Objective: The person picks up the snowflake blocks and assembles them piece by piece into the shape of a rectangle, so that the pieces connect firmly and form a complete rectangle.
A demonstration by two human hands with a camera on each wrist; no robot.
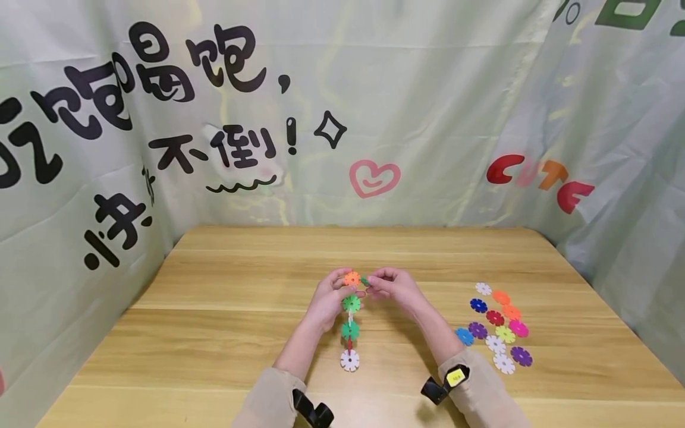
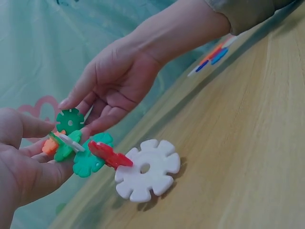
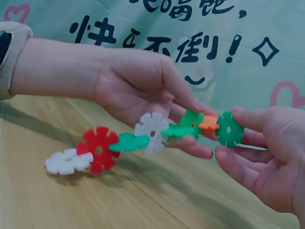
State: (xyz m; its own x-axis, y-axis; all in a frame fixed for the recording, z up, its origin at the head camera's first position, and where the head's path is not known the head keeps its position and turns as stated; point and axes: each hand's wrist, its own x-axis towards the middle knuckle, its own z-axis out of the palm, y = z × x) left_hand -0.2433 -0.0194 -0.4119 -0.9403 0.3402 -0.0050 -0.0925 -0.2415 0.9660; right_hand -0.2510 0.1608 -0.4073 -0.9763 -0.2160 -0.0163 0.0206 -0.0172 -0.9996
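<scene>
The string of notched plastic discs (image 1: pixel 350 330) sits over the middle of the table, its long axis running from between the hands back toward the person, with a white disc (image 1: pixel 350 360) at the near end; whether that disc rests on the wood or hangs just above it I can't tell. At the far end, an orange disc (image 1: pixel 352 278) faces the person, and a small green disc (image 3: pixel 230 129) stands at its right edge, turned crosswise so that from above it looks almost edge-on. I'd judge that everything hinges on that meeting of edges: the two discs touch, though I can't make out how deep the notches sit in each other. The right hand (image 1: pixel 396 286) is nearer the green one, coming at it from the right, thumb and fingers pinching its rim. The left hand (image 1: pixel 327 300) grips the string close to the orange disc, its thumb and fingers curled about that end, so the rest trails away below the fingers. Out beyond the right forearm, well apart from both hands, a scatter of loose discs (image 1: pixel 495 318) lies on the table (image 1: pixel 225 297); behind everything hangs a pale cloth (image 1: pixel 428 89) with lettering.
</scene>
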